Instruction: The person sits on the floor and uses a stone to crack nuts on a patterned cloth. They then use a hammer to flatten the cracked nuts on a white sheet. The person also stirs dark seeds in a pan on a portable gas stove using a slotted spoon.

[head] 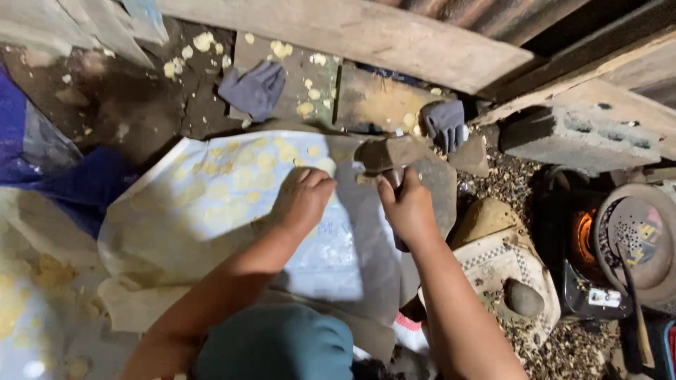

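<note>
My right hand grips the handle of a hammer-like tool whose blocky head rests over a flat grey stone slab. Just to its left, my left hand lies with fingers curled on a clear plastic sheet. The sheet is covered with several flattened pale yellow discs. Whether the left fingers pinch anything is hidden. Both forearms reach up from the bottom of the view.
Two grey gloves lie on the dirt beyond the sheet, among scattered yellow bits. A lit stove with a round pan sits at right, by a concrete block. A smooth stone rests on a patterned sack.
</note>
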